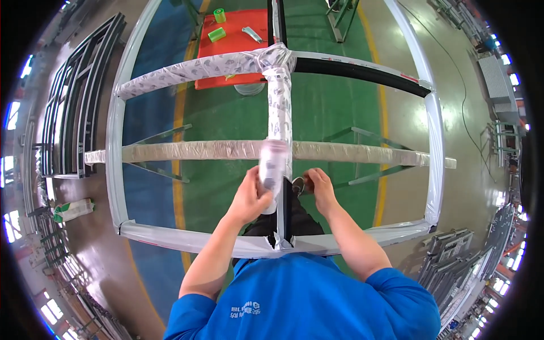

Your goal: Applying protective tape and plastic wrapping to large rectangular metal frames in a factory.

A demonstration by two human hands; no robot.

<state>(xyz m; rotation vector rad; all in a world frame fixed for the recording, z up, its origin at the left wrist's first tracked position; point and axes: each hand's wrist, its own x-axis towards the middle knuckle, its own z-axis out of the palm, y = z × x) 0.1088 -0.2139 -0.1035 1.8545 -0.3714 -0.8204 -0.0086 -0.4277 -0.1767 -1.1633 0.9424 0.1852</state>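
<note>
My left hand (249,198) is closed round a roll of printed wrapping film (272,170), blurred by motion, left of the frame's middle bar. White film with a dark print covers the upper part of this middle bar (279,105); the bar's lower part shows a black face (287,212). To the right of the bar, apart from it, my right hand (320,190) hovers with fingers loosely curled and nothing visible in them. The large window-like frame (187,237) has outer bars covered in pale film. Its left crossbar (192,71) is wrapped in printed film, while the right crossbar (351,71) shows black.
A film-wrapped support beam (204,151) runs crosswise under the frame. Beyond, a red board (226,48) carries green tape rolls (219,15) and a utility knife (251,34). Dark metal frames (79,96) stand at left, and stacked metal profiles (450,255) lie at right.
</note>
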